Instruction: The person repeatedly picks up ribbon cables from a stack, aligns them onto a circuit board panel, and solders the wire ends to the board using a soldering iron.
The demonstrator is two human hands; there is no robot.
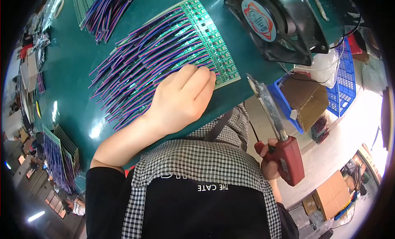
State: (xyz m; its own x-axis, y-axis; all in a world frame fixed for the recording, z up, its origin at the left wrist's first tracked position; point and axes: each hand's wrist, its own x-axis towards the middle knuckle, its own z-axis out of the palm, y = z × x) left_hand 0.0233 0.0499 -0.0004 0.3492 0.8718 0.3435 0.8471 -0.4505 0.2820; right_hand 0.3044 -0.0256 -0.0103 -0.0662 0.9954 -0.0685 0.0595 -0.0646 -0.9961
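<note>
A green circuit board panel (pixel 207 26) lies on the table, with rows of small black parts along it. Thin multicoloured wires (pixel 135 70) fan out from it to the left in several bundles. My left hand (pixel 181 93) is closed over the near end of these wires, beside the panel's lower edge. Its fingertips are hidden underneath. Off the table's edge to the right, my right hand (pixel 269 161) grips the red handle of a soldering gun (pixel 289 158). The gun's long metal barrel slants up and left, its tip near the panel's near corner.
A black fan (pixel 284 23) stands at the far right of the green table (pixel 74 74). More wired boards lie at the back (pixel 103 15) and others hang at the left edge (pixel 59 156). Beyond the table's right edge are a blue crate (pixel 343 87) and a cardboard box (pixel 308 97).
</note>
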